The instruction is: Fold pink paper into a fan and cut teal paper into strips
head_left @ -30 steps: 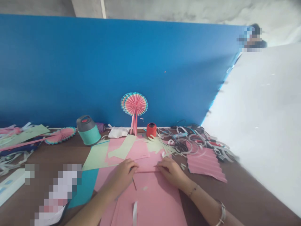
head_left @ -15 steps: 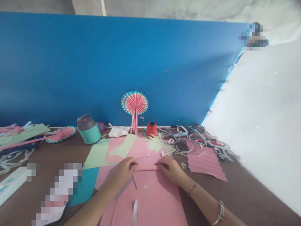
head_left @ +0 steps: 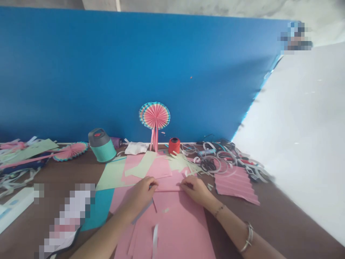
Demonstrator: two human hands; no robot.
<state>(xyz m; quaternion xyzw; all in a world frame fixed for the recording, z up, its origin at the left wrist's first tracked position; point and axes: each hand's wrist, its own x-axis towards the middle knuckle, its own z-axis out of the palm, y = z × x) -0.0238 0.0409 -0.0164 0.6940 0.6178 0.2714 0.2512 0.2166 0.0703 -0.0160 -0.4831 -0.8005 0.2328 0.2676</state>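
Observation:
Fingers closed, my left hand (head_left: 147,189) pinches the left end of a narrow folded strip of pink paper (head_left: 168,187). My right hand (head_left: 192,189) pinches the strip's right end in the same way. The strip lies level between the two hands, low over large pink sheets (head_left: 183,223). Beneath my left forearm a grey strip, perhaps a ruler, is partly hidden. A pleated pink sheet (head_left: 235,185) rests to the right of my right hand. Green paper pieces (head_left: 145,165) lie beyond my hands.
A round pink paper fan (head_left: 155,116) stands against the blue partition (head_left: 107,64). By its foot is a red thread spool (head_left: 174,146). A teal container (head_left: 102,145) stands at the back left; tangled cables (head_left: 211,163) lie at the back right. A blurred-out flat item (head_left: 68,219) lies at left.
The whole view has shifted slightly upward. Both hands keep their pinch on the pink strip, with hardly any movement of their own.

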